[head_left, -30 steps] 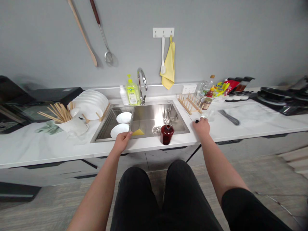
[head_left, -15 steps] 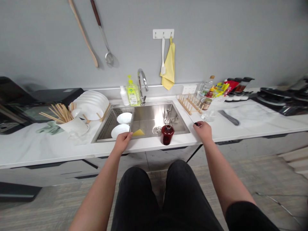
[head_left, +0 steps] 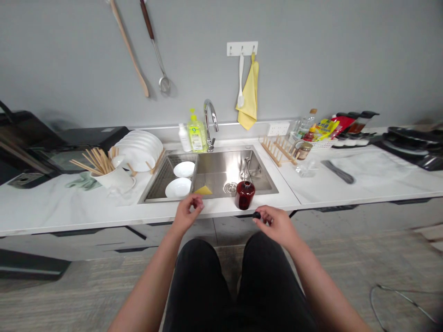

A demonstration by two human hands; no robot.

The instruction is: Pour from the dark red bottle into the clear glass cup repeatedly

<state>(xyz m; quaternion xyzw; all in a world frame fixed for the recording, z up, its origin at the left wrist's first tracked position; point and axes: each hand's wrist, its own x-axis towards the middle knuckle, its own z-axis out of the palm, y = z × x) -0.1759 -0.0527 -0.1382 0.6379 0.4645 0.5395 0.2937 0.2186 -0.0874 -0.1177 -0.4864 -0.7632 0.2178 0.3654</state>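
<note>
Head view: small black object pinched in right hand's fingers.

Right hand pinching a small black object

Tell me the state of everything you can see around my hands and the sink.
Left hand: empty, fingers curled.
Right hand: pinching a small black object.
Dark red bottle: upright on the counter.
Yellow sponge: lying in the sink.
White plates: upright in a rack.
Yellow towel: hanging from a hook.
</note>
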